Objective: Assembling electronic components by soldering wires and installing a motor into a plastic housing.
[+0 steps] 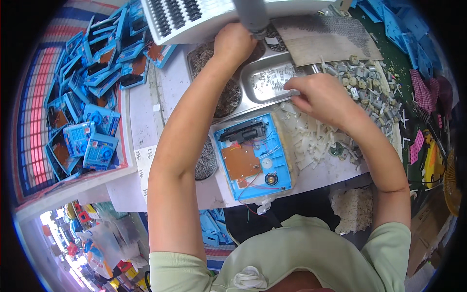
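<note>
Dark handwritten characters mark the white paper [143,168] near the left front corner of your bench [168,87], set out in separate groups; the strokes show, but their wording is too small and blurred to make out. To your left, near the right front corner of the striped sheet [36,121], the face-up blue cases [99,152] bear pale printed panels, rows of small button-like marks among them. Any lettering there is too fine for you to read.
</note>
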`<state>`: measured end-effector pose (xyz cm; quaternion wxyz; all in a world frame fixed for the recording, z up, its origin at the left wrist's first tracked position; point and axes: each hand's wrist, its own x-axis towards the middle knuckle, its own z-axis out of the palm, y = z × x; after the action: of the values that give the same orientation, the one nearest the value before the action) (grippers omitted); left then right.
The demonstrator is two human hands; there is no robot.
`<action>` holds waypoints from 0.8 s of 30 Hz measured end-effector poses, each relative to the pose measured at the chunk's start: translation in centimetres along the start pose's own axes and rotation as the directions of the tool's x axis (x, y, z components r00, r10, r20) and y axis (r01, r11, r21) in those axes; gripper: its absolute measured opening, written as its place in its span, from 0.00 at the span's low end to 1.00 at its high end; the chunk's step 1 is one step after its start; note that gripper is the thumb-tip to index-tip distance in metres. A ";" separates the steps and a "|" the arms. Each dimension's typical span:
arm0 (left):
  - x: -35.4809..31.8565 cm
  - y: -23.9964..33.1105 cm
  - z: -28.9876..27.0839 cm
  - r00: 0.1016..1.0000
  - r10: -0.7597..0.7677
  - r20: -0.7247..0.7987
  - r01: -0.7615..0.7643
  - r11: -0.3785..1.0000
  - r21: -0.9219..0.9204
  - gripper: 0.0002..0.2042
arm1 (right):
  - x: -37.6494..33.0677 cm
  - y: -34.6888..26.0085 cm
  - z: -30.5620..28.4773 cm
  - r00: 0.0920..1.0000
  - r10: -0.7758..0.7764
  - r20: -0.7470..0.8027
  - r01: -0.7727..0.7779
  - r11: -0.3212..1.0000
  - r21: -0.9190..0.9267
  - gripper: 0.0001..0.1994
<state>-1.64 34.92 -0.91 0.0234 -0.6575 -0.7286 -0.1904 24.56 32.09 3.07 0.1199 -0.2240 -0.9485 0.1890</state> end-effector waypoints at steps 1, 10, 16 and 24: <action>0.5 0.3 0.3 0.998 0.023 -0.054 -0.024 0.999 -0.032 0.11 | -0.1 0.0 0.1 1.000 0.003 0.004 -0.003 1.000 -0.001 0.09; 2.3 3.0 0.9 0.992 0.129 0.017 -0.128 0.992 -0.018 0.13 | -0.3 0.2 -0.8 0.994 -0.001 0.111 0.001 1.000 0.006 0.09; 2.2 3.4 1.2 0.996 0.047 -0.072 -0.044 0.998 0.046 0.11 | -0.4 0.1 -0.9 0.993 -0.003 0.118 0.003 1.000 0.002 0.07; 2.4 3.3 2.3 0.989 0.064 -0.134 -0.046 0.990 0.131 0.09 | -0.6 -0.1 -0.8 0.994 -0.001 0.113 0.000 1.000 0.012 0.08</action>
<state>1.76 38.12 -1.50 0.1209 -0.6597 -0.7175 -0.1879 25.31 32.00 3.78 0.0675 -0.2121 -0.9527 0.2072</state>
